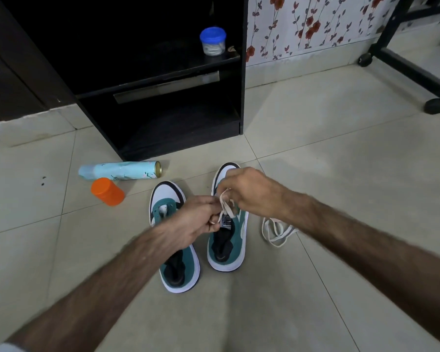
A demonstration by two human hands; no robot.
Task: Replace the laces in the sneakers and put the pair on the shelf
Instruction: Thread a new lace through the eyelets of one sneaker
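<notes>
Two hands, left (196, 219) and right (249, 191), pinching cream flat lace (225, 208) over right teal-and-white sneaker (230, 240); blue-lidded clear plastic jar (212, 41), contents unclear, on black shelf (163, 72).

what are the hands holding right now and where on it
Both hands pinch the cream lace over the right sneaker: left hand its lower strand, right hand its upper loop.

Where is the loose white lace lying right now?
In the head view, the loose lace lies on the floor tiles just right of the right-hand sneaker, partly hidden under the person's right forearm.
</notes>
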